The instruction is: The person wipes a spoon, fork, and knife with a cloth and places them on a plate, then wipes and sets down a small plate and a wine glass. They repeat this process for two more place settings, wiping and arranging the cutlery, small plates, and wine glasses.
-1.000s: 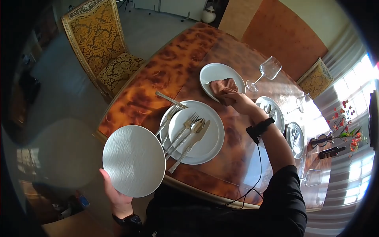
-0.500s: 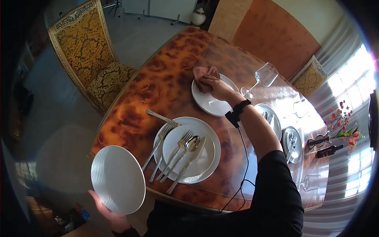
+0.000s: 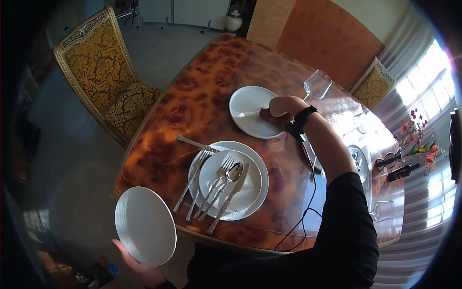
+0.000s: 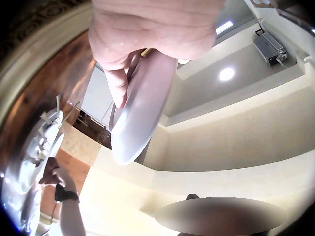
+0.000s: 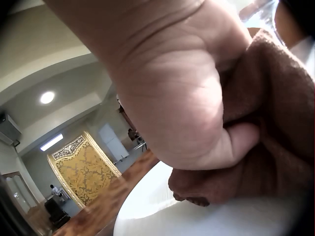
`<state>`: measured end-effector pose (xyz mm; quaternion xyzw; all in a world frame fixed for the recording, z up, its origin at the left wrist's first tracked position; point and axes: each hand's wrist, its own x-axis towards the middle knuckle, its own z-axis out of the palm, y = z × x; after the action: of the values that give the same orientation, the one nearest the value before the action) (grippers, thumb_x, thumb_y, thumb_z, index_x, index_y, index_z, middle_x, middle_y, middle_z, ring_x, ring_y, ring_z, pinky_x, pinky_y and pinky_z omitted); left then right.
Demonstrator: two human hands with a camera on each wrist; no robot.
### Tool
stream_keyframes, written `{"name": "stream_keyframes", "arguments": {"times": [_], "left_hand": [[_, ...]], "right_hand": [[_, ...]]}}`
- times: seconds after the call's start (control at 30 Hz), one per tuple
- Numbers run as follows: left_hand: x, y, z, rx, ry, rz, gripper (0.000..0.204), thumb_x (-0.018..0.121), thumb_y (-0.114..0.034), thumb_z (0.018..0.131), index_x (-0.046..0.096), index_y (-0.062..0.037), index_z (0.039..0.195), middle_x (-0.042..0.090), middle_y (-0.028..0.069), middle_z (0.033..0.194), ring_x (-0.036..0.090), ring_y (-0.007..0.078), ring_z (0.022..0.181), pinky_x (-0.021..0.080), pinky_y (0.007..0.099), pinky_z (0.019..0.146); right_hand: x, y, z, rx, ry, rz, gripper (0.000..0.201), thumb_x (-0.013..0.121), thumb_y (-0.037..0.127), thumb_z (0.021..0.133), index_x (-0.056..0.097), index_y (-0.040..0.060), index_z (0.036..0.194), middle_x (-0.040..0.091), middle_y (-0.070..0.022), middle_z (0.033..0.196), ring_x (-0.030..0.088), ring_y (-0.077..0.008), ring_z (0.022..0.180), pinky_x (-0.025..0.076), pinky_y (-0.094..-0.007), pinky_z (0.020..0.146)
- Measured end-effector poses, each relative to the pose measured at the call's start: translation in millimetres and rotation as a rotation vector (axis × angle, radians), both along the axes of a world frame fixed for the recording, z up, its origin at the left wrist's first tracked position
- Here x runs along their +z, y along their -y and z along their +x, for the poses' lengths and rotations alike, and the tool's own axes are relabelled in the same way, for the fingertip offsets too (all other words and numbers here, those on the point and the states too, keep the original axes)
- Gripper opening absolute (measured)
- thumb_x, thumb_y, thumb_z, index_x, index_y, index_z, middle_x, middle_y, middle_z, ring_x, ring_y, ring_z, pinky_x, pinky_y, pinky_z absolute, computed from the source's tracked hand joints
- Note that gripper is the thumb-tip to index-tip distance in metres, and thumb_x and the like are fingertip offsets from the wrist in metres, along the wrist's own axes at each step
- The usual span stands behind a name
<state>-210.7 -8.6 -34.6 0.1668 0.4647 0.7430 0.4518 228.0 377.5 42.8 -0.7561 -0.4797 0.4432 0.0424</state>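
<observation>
My right hand (image 3: 285, 106) grips a brown cloth (image 5: 288, 93), bunched over the right side of a white plate (image 3: 248, 98) on the table. In the head view the hand covers most of the cloth. At the lower left, beside the table edge, my left hand (image 3: 137, 268) holds another white plate (image 3: 145, 225) up, tilted, by its lower rim. In the left wrist view that plate (image 4: 140, 108) appears nearly edge-on, with fingers at its rim. Between the hands sits a pair of stacked plates (image 3: 257, 201) bearing forks (image 3: 219, 173), a spoon (image 3: 234, 172) and knives (image 3: 236, 192).
A wine glass (image 3: 318, 85) stands just beyond the right hand on the glossy wooden table (image 3: 168, 139). More plates with cutlery (image 3: 358, 156), a dark bottle (image 3: 403, 172) and a flower vase (image 3: 389, 160) lie rightward. A patterned chair (image 3: 96, 53) stands at the left.
The right hand has wiped the cloth across the plate, first to its far left side, then back to the right. The left hand with its plate has moved lower in view.
</observation>
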Motion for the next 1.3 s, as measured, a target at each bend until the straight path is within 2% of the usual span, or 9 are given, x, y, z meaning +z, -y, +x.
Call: {"name": "stream_keyframes", "arguments": {"times": [0.07, 0.2, 0.3, 0.43, 0.63, 0.8, 0.9, 1.03, 1.3], "left_hand": [[6, 0, 0, -0.012, 0.073, 0.010, 0.068, 0.029, -0.053, 0.103, 0.042, 0.0046, 0.137, 0.055, 0.0128, 0.130, 0.056, 0.0218, 0.114, 0.050, 0.0347, 0.093], [19, 3, 6, -0.035, 0.157, 0.038, 0.068, 0.030, -0.053, 0.103, 0.043, 0.0043, 0.136, 0.055, 0.0128, 0.130, 0.056, 0.0220, 0.114, 0.050, 0.0348, 0.094], [11, 8, 2, -0.081, 0.173, 0.105, 0.068, 0.030, -0.054, 0.102, 0.042, 0.0043, 0.137, 0.055, 0.0125, 0.130, 0.055, 0.0226, 0.115, 0.049, 0.0352, 0.096], [13, 9, 8, 0.013, 0.119, 0.040, 0.067, 0.028, -0.054, 0.102, 0.041, 0.0003, 0.139, 0.052, 0.0135, 0.134, 0.054, 0.0267, 0.119, 0.047, 0.0408, 0.099], [31, 5, 20, -0.097, 0.183, 0.070, 0.064, 0.031, -0.054, 0.101, 0.040, -0.0037, 0.141, 0.050, 0.0143, 0.137, 0.053, 0.0303, 0.122, 0.045, 0.0459, 0.100], [56, -11, 38, -0.257, 0.268, 0.148, 0.055, 0.042, -0.031, 0.095, 0.040, 0.0014, 0.140, 0.053, 0.0165, 0.134, 0.053, 0.0306, 0.123, 0.047, 0.0446, 0.098], [77, -37, 52, -0.388, 0.318, 0.202, 0.054, 0.044, -0.024, 0.095, 0.037, 0.0026, 0.141, 0.051, 0.0201, 0.135, 0.052, 0.0336, 0.125, 0.048, 0.0475, 0.100], [119, -100, 105, -0.782, 0.251, 0.373, 0.048, 0.044, -0.020, 0.099, 0.038, 0.0081, 0.137, 0.050, 0.0237, 0.136, 0.054, 0.0342, 0.123, 0.051, 0.0452, 0.101], [78, -269, 244, -0.816, 0.219, 0.291, 0.037, 0.042, -0.013, 0.100, 0.043, 0.0077, 0.131, 0.055, 0.0222, 0.126, 0.059, 0.0323, 0.112, 0.051, 0.0449, 0.099]], "right_hand": [[10, -3, -10, 0.490, 0.439, -0.018, 0.023, 0.056, 0.016, 0.079, 0.066, -0.0035, 0.084, 0.060, -0.0099, 0.069, 0.056, -0.0203, 0.058, 0.045, -0.0351, 0.054], [-9, -28, -26, 0.755, 0.449, -0.128, 0.028, 0.054, 0.009, 0.074, 0.065, -0.0028, 0.097, 0.065, -0.0158, 0.087, 0.061, -0.0254, 0.078, 0.047, -0.0385, 0.071], [-36, -34, -34, 0.572, -0.010, 0.079, 0.024, 0.054, 0.009, 0.072, 0.064, -0.0054, 0.089, 0.061, -0.0103, 0.073, 0.056, -0.0228, 0.062, 0.045, -0.0374, 0.058], [-55, -43, -36, 0.344, -0.363, 0.282, 0.020, 0.053, 0.007, 0.075, 0.062, -0.0060, 0.088, 0.062, -0.0121, 0.088, 0.058, -0.0183, 0.077, 0.046, -0.0334, 0.065], [-44, -9, -24, -0.075, -1.142, 0.413, 0.037, 0.046, -0.003, 0.078, 0.050, -0.0064, 0.114, 0.055, -0.0160, 0.101, 0.062, -0.0309, 0.084, 0.053, -0.0394, 0.067], [20, 89, -1, -0.123, -1.657, 0.385, 0.054, 0.041, -0.003, 0.078, 0.035, -0.0067, 0.132, 0.048, -0.0273, 0.126, 0.055, -0.0462, 0.116, 0.052, -0.0496, 0.091], [76, 177, 12, -0.302, -1.811, 0.269, 0.059, 0.041, -0.003, 0.077, 0.034, -0.0068, 0.136, 0.045, -0.0278, 0.134, 0.050, -0.0450, 0.124, 0.047, -0.0532, 0.101], [102, 291, 36, -0.192, -1.859, 0.550, 0.066, 0.043, -0.001, 0.074, 0.030, -0.0113, 0.139, 0.041, -0.0300, 0.140, 0.045, -0.0424, 0.130, 0.040, -0.0527, 0.109], [1, 477, 78, -0.609, -1.770, 0.708, 0.073, 0.051, 0.000, 0.065, 0.039, -0.0082, 0.136, 0.051, -0.0268, 0.133, 0.050, -0.0415, 0.125, 0.042, -0.0559, 0.106]]}}
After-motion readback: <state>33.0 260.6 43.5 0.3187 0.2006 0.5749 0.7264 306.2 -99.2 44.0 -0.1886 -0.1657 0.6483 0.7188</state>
